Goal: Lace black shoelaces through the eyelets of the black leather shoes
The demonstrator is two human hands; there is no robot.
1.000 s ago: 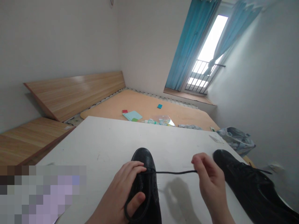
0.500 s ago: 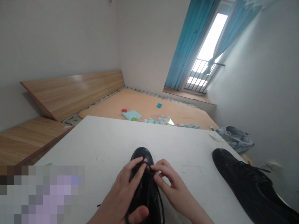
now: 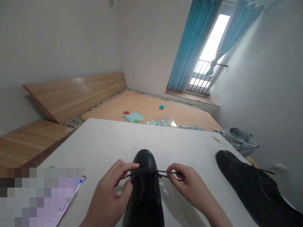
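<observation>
A black shoe (image 3: 145, 157) stands on the white table, its toe pointing away from me. A thin black shoelace (image 3: 151, 171) stretches almost level across the front of the shoe. My left hand (image 3: 112, 192) is at the shoe's left side, fingers curled round one end of the lace, with the thumb beside the shoe. On the right, my right hand (image 3: 189, 186) pinches the lace's other end between thumb and forefinger, and loose ends poke out near its fingers. The shoe's heel is cut off by the lower edge of the picture.
Another laced black shoe (image 3: 246, 183) lies at the right of the white table (image 3: 113, 142). At lower left is a purple-screened device (image 3: 71, 194), partly blurred out. Beyond the table, an orange mat (image 3: 146, 105) bears small papers and plastic packets.
My hands have moved apart, left and right, from close together over the shoe. The lace now runs taut between them instead of hanging in loops along the shoe.
</observation>
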